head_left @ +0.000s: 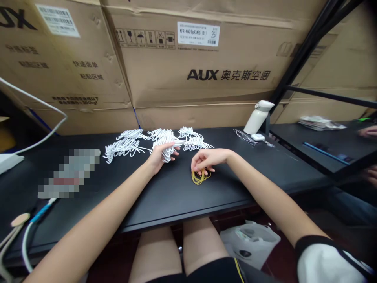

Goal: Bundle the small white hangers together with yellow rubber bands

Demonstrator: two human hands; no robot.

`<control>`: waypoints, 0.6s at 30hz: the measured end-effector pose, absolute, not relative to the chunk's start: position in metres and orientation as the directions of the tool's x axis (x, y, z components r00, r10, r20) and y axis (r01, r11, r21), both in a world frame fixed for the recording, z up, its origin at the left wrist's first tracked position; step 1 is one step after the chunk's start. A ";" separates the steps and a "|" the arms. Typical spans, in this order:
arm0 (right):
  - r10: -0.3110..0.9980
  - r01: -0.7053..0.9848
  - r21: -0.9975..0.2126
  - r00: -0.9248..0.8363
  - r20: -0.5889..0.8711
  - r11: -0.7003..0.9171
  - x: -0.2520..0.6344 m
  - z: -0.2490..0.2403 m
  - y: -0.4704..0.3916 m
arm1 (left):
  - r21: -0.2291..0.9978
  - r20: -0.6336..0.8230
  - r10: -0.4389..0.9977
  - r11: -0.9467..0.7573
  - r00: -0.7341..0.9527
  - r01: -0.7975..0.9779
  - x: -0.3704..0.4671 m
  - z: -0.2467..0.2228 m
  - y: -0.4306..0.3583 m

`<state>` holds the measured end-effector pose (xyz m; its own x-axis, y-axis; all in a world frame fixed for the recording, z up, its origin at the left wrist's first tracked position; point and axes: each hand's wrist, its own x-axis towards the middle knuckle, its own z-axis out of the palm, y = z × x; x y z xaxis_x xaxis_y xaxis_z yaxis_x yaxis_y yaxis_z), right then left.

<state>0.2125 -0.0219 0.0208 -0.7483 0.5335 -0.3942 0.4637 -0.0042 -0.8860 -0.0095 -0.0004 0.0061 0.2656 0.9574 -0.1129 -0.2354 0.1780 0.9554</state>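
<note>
My left hand [161, 157] is wrapped round a bundle of white hooked pieces [167, 142], held just above the black table [165, 200]. Several more bundles of the same white pieces lie behind and beside it, one group at the left [122, 148] and another at the right [194, 142]. My right hand [203, 161] has its fingers pinched on yellow rubber bands [199, 178], near the middle of the table.
Large cardboard boxes [206, 55] stand along the back. A white bottle [257, 118], glasses [245, 136] and a small white case [258, 137] are at the back right. A blurred object [69, 175] lies left. Another person's hand [368, 131] shows far right.
</note>
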 end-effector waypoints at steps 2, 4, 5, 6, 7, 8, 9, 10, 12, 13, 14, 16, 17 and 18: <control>0.556 0.463 -0.886 -0.738 -0.381 0.008 0.212 0.020 -0.021 | 0.956 -0.117 0.957 0.181 0.265 -0.233 -0.009 0.006 -0.001; 0.581 0.460 -0.888 -0.729 -0.362 0.024 0.211 0.020 -0.020 | 0.955 -0.121 0.957 0.185 0.265 -0.232 -0.009 0.006 -0.001; 0.596 0.461 -0.887 -0.722 -0.351 0.036 0.210 0.020 -0.020 | 0.955 -0.121 0.957 0.185 0.263 -0.233 -0.009 0.006 -0.001; 0.613 0.465 -0.884 -0.713 -0.341 0.049 0.210 0.020 -0.020 | 0.955 -0.120 0.957 0.184 0.263 -0.234 -0.009 0.007 -0.001; 0.632 0.472 -0.880 -0.701 -0.331 0.063 0.210 0.020 -0.020 | 0.954 -0.119 0.957 0.183 0.263 -0.236 -0.009 0.007 -0.001; 0.651 0.480 -0.874 -0.688 -0.319 0.079 0.210 0.021 -0.019 | 0.954 -0.117 0.958 0.182 0.263 -0.238 -0.009 0.007 -0.001; 0.670 0.484 -0.870 -0.678 -0.303 0.096 0.210 0.021 -0.019 | 0.954 -0.118 0.958 0.183 0.263 -0.239 -0.009 0.007 -0.001; 0.686 0.481 -0.869 -0.671 -0.283 0.111 0.210 0.021 -0.019 | 0.953 -0.120 0.958 0.184 0.261 -0.241 -0.009 0.007 -0.001; 0.705 0.463 -0.876 -0.666 -0.244 0.134 0.211 0.020 -0.019 | 0.952 -0.124 0.958 0.188 0.259 -0.240 -0.009 0.007 -0.001; 0.710 0.451 -0.881 -0.666 -0.229 0.140 0.211 0.019 -0.019 | 0.953 -0.125 0.958 0.189 0.259 -0.239 -0.009 0.007 -0.001; 0.713 0.442 -0.885 -0.666 -0.217 0.143 0.211 0.019 -0.018 | 0.953 -0.125 0.957 0.189 0.261 -0.237 -0.009 0.007 -0.001; 0.724 0.436 -0.887 -0.660 -0.200 0.152 0.212 0.017 -0.017 | 0.954 -0.123 0.957 0.187 0.262 -0.233 -0.009 0.007 -0.001; 0.733 0.436 -0.885 -0.653 -0.189 0.161 0.212 0.016 -0.016 | 0.955 -0.122 0.957 0.185 0.262 -0.232 -0.009 0.007 -0.001; 0.742 0.437 -0.883 -0.647 -0.176 0.172 0.212 0.015 -0.015 | 0.955 -0.122 0.958 0.185 0.261 -0.231 -0.009 0.007 -0.002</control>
